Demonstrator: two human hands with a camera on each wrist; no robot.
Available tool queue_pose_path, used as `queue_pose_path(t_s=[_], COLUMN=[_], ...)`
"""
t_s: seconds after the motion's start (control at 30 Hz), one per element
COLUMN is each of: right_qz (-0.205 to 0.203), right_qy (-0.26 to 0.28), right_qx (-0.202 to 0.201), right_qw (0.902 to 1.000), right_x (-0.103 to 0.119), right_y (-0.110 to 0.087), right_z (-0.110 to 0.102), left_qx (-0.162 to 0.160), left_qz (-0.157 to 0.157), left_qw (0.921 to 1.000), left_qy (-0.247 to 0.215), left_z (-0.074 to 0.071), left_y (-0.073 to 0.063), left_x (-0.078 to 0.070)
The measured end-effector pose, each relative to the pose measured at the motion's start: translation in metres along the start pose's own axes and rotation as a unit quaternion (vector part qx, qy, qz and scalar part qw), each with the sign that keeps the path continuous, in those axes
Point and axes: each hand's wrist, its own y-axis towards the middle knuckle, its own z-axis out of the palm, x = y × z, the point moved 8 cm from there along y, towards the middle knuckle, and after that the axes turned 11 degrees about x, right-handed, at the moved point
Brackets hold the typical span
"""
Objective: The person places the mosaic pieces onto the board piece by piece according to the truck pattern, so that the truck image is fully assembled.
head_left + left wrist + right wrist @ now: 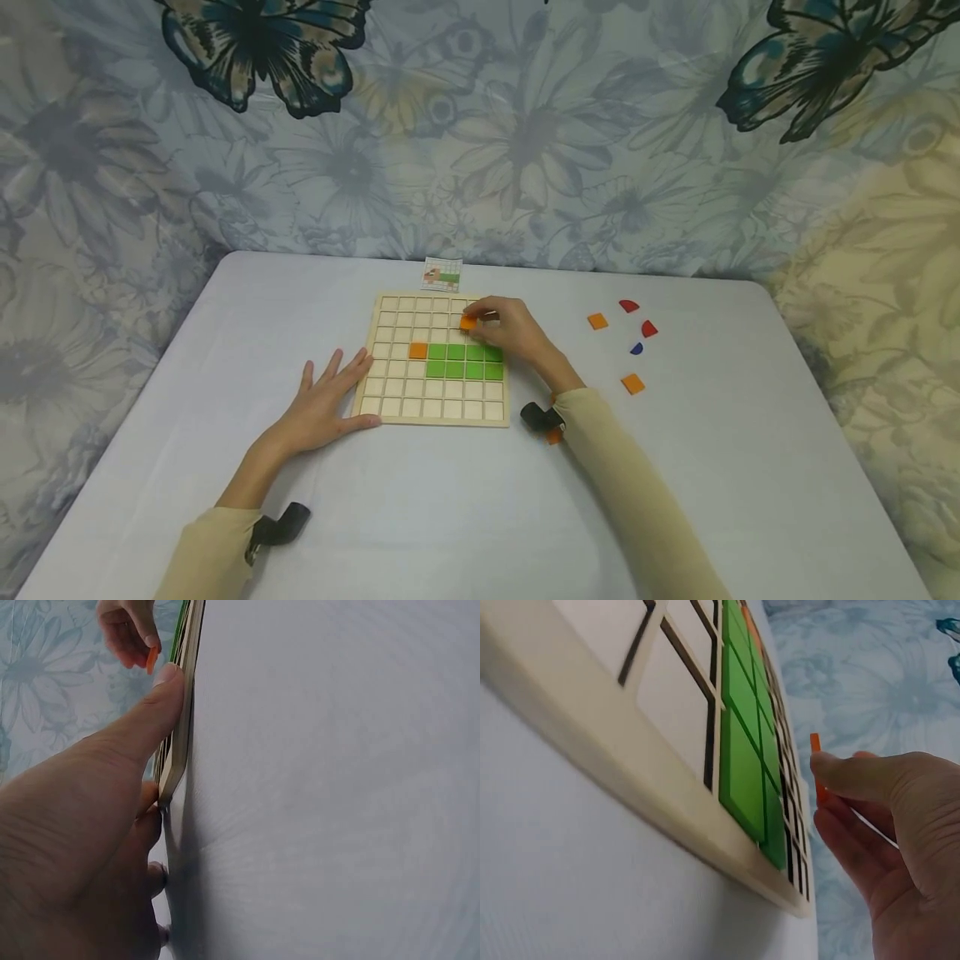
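A wooden grid board (392,408) lies on the table. Two rows of green square tiles (455,369) fill cells at its right, and one orange tile (417,351) sits just left of the upper green row. Between thumb and fingertips my right hand (512,327) pinches an orange square tile (815,742), held over the upper right of the board; the right wrist view shows it edge-on. My left hand (318,412) has its fingers spread straight at the board's left edge, the thumb (154,712) touching the near left corner.
A small pattern card (442,274) lies behind the board. To the right are loose orange squares (633,383), red quarter-round pieces (649,328) and a blue half-round piece (637,348). More orange pieces (554,436) lie partly hidden under the right wrist. A patterned cloth stands behind the table.
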Motion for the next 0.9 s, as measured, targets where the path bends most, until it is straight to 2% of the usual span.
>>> queue_pose_path(t_s=[0.57, 0.9], right_qz=[-0.046, -0.039], right_qy=[0.002, 0.003], right_qx=[0.031, 0.046], right_qw=[0.9985, 0.9981], right_x=[0.028, 0.035], right_y=[0.019, 0.029], right_z=[0.031, 0.046], left_qx=[0.000, 0.002], left_qz=[-0.006, -0.004], left_qw=[1.0000, 1.0000], left_qy=[0.006, 0.006], left_z=[0.000, 0.000], left_y=[0.001, 0.001], left_x=[0.000, 0.000])
